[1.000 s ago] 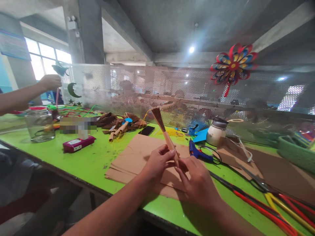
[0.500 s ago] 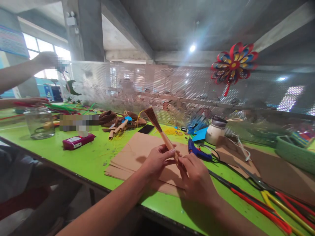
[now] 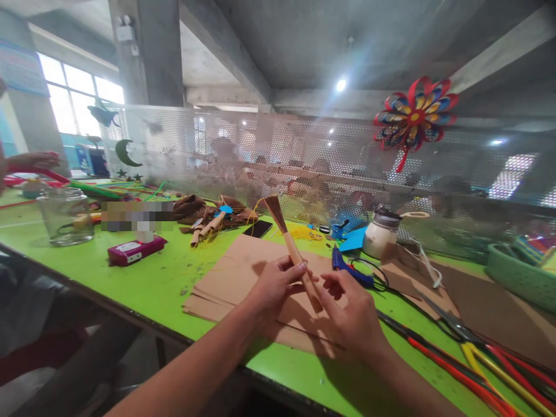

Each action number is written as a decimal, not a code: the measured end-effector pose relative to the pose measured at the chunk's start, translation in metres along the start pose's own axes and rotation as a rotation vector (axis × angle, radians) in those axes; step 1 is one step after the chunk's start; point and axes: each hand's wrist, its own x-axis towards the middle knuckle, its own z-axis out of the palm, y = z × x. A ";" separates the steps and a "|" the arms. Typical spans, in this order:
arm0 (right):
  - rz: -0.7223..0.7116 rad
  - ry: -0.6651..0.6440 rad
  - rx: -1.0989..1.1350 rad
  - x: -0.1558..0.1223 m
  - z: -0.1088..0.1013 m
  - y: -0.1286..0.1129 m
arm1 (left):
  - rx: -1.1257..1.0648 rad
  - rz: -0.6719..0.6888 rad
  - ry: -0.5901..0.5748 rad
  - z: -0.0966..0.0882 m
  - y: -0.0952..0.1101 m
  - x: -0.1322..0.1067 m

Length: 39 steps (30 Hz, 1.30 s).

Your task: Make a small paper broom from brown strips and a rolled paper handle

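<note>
A small brown broom (image 3: pixel 295 249) with a fanned fringe at its top and a smooth paper-like handle tilts over the stacked brown paper. My left hand (image 3: pixel 278 286) is closed round the middle of its handle, thumb on top. My right hand (image 3: pixel 354 310) is beside the handle's lower end, fingers loosely bent and apart; the thumb side is close to the handle, and I cannot tell whether it touches. Beneath both hands lie brown paper sheets (image 3: pixel 243 255) on the green table (image 3: pixel 147 295). A yellow thread trails from the broom's fringe.
A blue glue gun (image 3: pixel 347 269) and scissors (image 3: pixel 456 324) lie to the right, near a cream jug (image 3: pixel 380 234). Leftward are a purple tissue pack (image 3: pixel 136 252), a glass jar (image 3: pixel 65 217) and brown paper pieces (image 3: pixel 211 223). A co-worker's hand (image 3: pixel 32 161) shows at far left.
My right hand has loosened from the handle's lower end and moved slightly right, baring that end. My left hand keeps its hold. The co-worker's raised arm has left the upper left.
</note>
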 end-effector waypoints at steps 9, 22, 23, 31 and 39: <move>0.255 -0.361 0.297 0.004 0.000 -0.005 | 0.072 -0.001 -0.015 0.001 -0.003 0.000; 0.292 -0.326 0.345 -0.002 0.007 -0.007 | -0.048 -0.055 -0.065 0.005 -0.004 -0.003; 0.300 -0.310 0.342 -0.002 0.008 -0.007 | -0.041 -0.049 -0.079 0.005 -0.005 -0.003; 0.183 -0.219 0.193 -0.004 0.010 -0.007 | 0.016 -0.012 -0.100 0.006 -0.010 -0.003; 0.131 -0.182 0.086 -0.006 0.013 -0.001 | 0.001 -0.042 -0.054 0.006 -0.010 -0.002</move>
